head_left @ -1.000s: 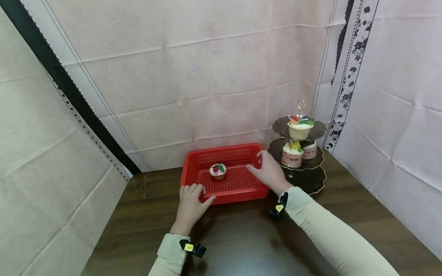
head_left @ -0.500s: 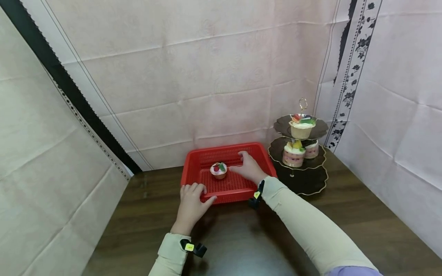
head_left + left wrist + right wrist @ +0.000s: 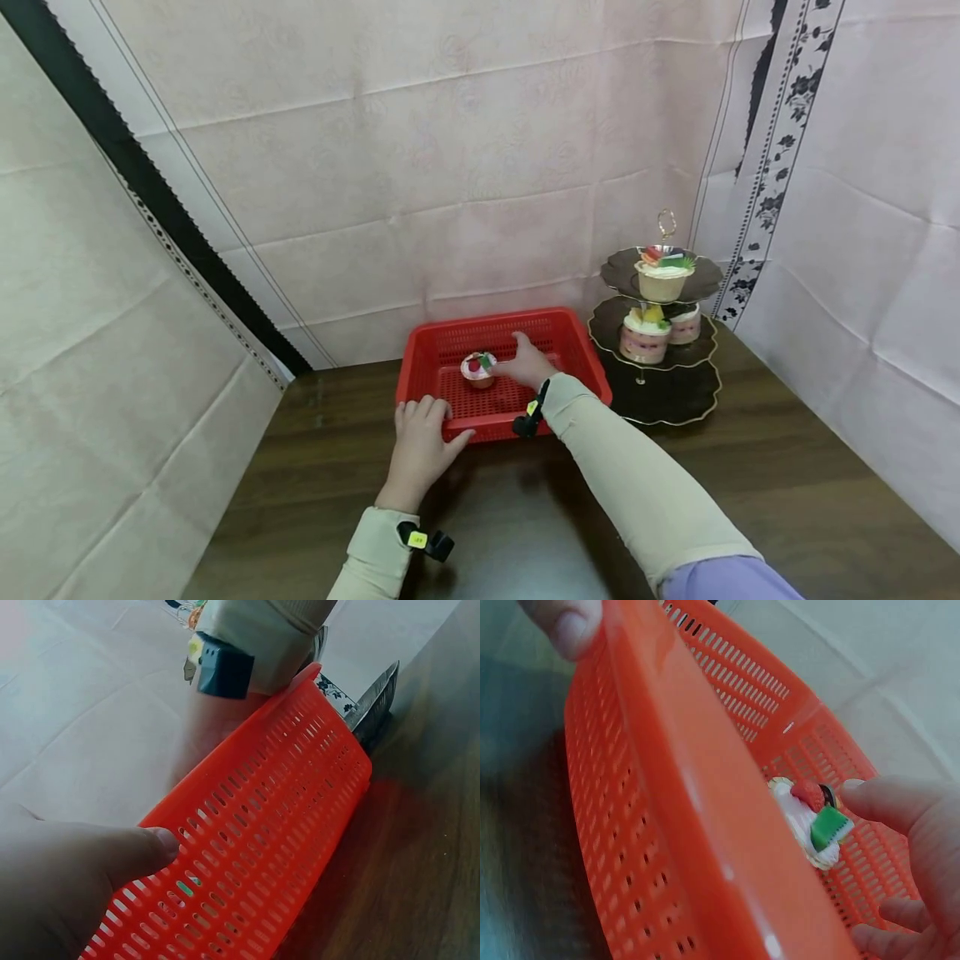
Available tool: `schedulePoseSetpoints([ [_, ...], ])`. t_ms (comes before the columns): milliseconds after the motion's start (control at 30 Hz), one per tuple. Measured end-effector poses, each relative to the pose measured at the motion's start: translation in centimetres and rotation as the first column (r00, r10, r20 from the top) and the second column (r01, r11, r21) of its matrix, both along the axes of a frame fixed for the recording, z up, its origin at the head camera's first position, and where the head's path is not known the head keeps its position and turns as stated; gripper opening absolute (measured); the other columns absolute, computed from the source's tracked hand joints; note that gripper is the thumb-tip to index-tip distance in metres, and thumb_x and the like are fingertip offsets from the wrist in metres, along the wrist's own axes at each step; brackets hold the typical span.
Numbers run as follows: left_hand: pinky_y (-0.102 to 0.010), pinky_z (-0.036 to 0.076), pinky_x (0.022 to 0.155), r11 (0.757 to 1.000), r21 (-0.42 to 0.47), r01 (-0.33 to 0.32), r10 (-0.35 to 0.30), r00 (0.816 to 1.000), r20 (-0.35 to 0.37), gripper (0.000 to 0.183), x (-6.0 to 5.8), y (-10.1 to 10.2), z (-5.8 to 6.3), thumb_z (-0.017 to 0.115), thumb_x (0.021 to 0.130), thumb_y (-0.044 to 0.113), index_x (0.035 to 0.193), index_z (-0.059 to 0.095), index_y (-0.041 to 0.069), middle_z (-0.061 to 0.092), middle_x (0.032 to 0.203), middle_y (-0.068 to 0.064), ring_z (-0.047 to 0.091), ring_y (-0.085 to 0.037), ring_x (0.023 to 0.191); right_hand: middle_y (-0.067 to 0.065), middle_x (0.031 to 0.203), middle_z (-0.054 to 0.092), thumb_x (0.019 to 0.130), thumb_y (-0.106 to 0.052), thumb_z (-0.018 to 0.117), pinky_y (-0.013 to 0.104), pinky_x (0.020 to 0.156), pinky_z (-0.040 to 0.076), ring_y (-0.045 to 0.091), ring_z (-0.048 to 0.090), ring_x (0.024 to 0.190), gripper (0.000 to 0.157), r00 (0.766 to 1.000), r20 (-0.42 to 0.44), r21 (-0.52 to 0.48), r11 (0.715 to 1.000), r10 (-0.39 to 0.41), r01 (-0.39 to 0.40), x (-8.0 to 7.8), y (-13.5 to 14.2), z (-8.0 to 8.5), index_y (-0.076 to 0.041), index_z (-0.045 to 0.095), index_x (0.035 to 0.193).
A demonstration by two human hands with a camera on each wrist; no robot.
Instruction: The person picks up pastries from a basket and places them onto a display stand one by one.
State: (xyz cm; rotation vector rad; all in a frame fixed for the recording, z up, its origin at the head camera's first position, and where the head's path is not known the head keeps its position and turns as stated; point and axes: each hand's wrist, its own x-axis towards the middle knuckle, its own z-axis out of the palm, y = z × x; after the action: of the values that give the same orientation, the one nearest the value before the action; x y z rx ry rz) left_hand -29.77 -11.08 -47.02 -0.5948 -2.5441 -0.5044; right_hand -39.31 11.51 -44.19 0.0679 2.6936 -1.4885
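Note:
A small cupcake point(image 3: 478, 380) with white topping, a red berry and a green piece stands inside the red plastic basket point(image 3: 555, 321). My left hand point(image 3: 420, 446) holds the basket's near left rim, its thumb point(image 3: 161, 847) against the slotted outer wall; most of its other fingers are hidden in the left wrist view. Over the basket, my right hand point(image 3: 527, 365) reaches in from the right. In the right wrist view its thumb point(image 3: 862, 793) is close beside the cupcake's topping, with the fingers spread apart lower down. Whether the thumb touches the cupcake I cannot tell.
Right of the basket stands a dark three-tier cake stand point(image 3: 675, 396) with gold edges. A cupcake point(image 3: 662, 279) sits on its top tier, and two layered dessert cups point(image 3: 645, 340) on the middle one. Pale cloth walls point(image 3: 450, 167) enclose the wooden table point(image 3: 322, 475).
My right hand has moved left from beside the cake stand into the basket, up to the cupcake. The left hand has kept its place on the rim.

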Motion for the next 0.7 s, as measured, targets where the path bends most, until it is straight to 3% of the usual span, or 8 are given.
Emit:
schedulePoseSetpoints([
  [300, -0.059, 0.034, 0.102, 0.999, 0.015, 0.04, -0.038, 0.995, -0.097, 0.042, -0.1, 0.1, -0.4, 0.087, 0.078, 0.041, 0.088, 0.057, 0.015, 0.054, 0.092, -0.002, 0.044, -0.025, 0.091, 0.019, 0.158, 0.036, 0.09, -0.031, 0.077, 0.053, 0.11, 0.039, 0.036, 0.042, 0.14, 0.096, 0.999, 0.023, 0.002, 0.999, 0.033, -0.033, -0.9, -2.1, 0.1, -0.011, 0.016, 0.161],
  [700, -0.068, 0.033, 0.106, 0.999, 0.032, 0.035, -0.033, 0.998, -0.055, 0.04, 0.2, -0.1, 0.1, 0.087, 0.078, 0.042, 0.09, 0.06, 0.015, 0.057, 0.094, -0.002, 0.05, -0.026, 0.092, 0.021, 0.152, 0.043, 0.089, -0.029, 0.078, 0.048, 0.108, 0.041, 0.035, 0.047, 0.134, 0.096, 0.999, 0.046, 0.009, 1.0, 0.029, -0.029, -2.1, -3.3, 0.0, -0.009, 0.018, 0.16],
])
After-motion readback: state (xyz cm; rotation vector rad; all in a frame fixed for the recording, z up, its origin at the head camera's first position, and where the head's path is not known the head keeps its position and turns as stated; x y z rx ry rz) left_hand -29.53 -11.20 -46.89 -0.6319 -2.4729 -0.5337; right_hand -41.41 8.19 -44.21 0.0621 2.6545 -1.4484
